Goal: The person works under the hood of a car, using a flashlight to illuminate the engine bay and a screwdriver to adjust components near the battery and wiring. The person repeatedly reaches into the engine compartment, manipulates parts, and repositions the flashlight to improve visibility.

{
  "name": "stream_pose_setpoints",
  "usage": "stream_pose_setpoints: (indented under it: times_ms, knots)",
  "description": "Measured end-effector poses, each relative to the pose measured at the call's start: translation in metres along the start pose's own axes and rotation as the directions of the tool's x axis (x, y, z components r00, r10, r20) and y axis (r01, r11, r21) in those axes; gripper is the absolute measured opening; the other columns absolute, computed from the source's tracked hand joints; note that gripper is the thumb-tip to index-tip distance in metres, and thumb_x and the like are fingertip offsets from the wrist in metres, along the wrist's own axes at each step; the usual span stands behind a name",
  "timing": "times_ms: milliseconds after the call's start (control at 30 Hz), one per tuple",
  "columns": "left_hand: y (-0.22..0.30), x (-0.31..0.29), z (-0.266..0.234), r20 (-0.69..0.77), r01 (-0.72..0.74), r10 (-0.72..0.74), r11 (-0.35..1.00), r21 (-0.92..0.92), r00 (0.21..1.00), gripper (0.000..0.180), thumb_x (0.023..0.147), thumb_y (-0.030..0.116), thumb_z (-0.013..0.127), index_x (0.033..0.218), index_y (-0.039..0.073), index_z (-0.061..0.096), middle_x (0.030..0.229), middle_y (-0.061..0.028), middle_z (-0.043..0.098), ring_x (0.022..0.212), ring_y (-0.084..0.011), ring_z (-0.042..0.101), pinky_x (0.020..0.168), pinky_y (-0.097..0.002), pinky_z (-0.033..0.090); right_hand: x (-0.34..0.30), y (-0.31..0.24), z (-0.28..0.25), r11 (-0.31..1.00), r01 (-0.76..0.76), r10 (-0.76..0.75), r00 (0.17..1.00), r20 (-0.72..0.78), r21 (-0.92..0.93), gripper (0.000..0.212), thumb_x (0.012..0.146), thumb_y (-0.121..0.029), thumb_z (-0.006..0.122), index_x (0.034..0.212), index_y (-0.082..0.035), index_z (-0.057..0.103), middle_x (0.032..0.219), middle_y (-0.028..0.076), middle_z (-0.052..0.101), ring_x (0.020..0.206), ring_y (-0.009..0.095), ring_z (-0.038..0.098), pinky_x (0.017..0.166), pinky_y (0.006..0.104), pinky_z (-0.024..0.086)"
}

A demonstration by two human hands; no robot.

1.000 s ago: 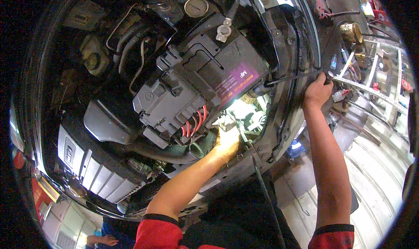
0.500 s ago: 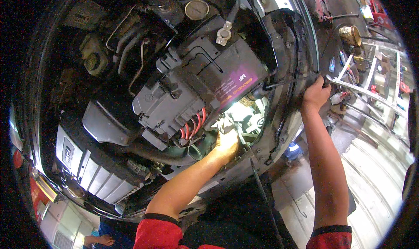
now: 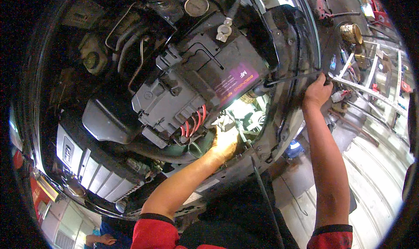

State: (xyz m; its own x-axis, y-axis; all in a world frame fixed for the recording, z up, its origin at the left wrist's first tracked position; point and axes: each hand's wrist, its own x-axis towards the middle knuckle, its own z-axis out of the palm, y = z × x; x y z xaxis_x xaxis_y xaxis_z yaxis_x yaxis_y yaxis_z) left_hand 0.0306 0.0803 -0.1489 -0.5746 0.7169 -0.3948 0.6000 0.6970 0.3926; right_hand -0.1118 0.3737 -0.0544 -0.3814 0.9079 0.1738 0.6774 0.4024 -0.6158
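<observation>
My left hand [image 3: 224,142] reaches into a brightly lit gap at the front corner of an engine bay, beside a black battery [image 3: 242,52] with a purple label. Glare washes out its fingertips, so whether it holds anything is unclear. At the right, above the bodywork edge, my right hand [image 3: 317,92] has its fingers wrapped round the outer end of a thin black bar [image 3: 291,78]. The bar runs left across the black body panel toward the gap by the battery. Its inner end is hidden.
Left of the gap are a grey fuse box [image 3: 168,96], red wires [image 3: 194,122] and an open hose end [image 3: 195,150]. A bent black rod [image 3: 207,50] lies on the battery. A metal frame [image 3: 371,89] stands at the right. Another person's hand [image 3: 107,239] shows at lower left.
The view has shifted slightly. The bar's outer end sits a little higher against the panel, and my right hand still grips it. My left hand stays in the lit gap.
</observation>
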Motion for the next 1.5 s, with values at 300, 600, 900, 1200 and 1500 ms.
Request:
stream_pose_setpoints:
  times_ms: [300, 600, 900, 1200, 1500]
  knots:
    - [0.002, -0.005, 0.0, 0.016, -0.032, 0.03, 0.994, 0.105, 0.999, 0.056, 0.088, 0.021, 0.048, 0.137, -0.006, 0.045, 0.147, -0.0268, 0.036, 0.137, -0.0438, 0.033, 0.107, -0.067, 0.025, 0.0, -0.003, 0.0, 1.0, -0.003, 0.003, 1.0, -0.002, -0.003, 0.052, 0.09, -0.039, 0.056, 0.11, 0.009, 0.058, 0.106, 0.028, 0.065, 0.102, 0.043, 0.061, 0.091, 0.0452, 0.044]
    - [0.004, -0.004, 0.003, 0.058, 0.007, -0.01, 0.999, 0.054, 0.998, 0.059, 0.088, 0.02, 0.049, 0.138, -0.009, 0.041, 0.145, -0.0266, 0.036, 0.135, -0.046, 0.032, 0.109, -0.0654, 0.021, 0.001, -0.001, 0.0, 1.0, -0.004, 0.004, 1.0, 0.0, -0.019, 0.053, 0.089, -0.04, 0.057, 0.109, 0.009, 0.058, 0.107, 0.028, 0.065, 0.102, 0.043, 0.061, 0.09, 0.0452, 0.045]
    - [0.003, 0.004, -0.001, -0.091, 0.013, 0.007, 0.975, 0.223, 0.996, 0.047, 0.092, 0.02, 0.045, 0.13, -0.006, 0.05, 0.139, -0.0272, 0.044, 0.131, -0.0406, 0.04, 0.105, -0.0641, 0.03, 0.002, 0.001, 0.001, 1.0, 0.024, -0.024, 1.0, -0.004, 0.005, 0.052, 0.09, -0.039, 0.056, 0.109, 0.009, 0.058, 0.106, 0.028, 0.064, 0.102, 0.044, 0.06, 0.091, 0.0453, 0.044]
    - [0.004, 0.018, -0.011, 0.183, 0.109, -0.09, 0.989, -0.097, 0.979, 0.031, 0.084, 0.015, 0.052, 0.11, 0.004, 0.066, 0.125, -0.0165, 0.056, 0.128, -0.0358, 0.042, 0.102, -0.0557, 0.033, 0.009, 0.009, 0.003, 0.989, -0.012, 0.014, 1.0, 0.011, -0.15, 0.057, 0.092, -0.038, 0.052, 0.116, 0.013, 0.056, 0.118, 0.033, 0.059, 0.11, 0.046, 0.055, 0.097, 0.0473, 0.041]
    - [-0.014, -0.003, -0.076, 0.15, 0.199, -0.14, 0.824, -0.531, 0.979, 0.044, 0.087, 0.044, 0.052, 0.092, 0.006, 0.073, 0.098, -0.0144, 0.071, 0.089, -0.0359, 0.068, 0.08, -0.0471, 0.053, 0.015, 0.014, 0.012, 0.995, 0.046, -0.051, 0.997, 0.053, 0.09, 0.053, 0.094, -0.034, 0.055, 0.119, 0.012, 0.055, 0.116, 0.033, 0.061, 0.106, 0.047, 0.059, 0.096, 0.0471, 0.044]
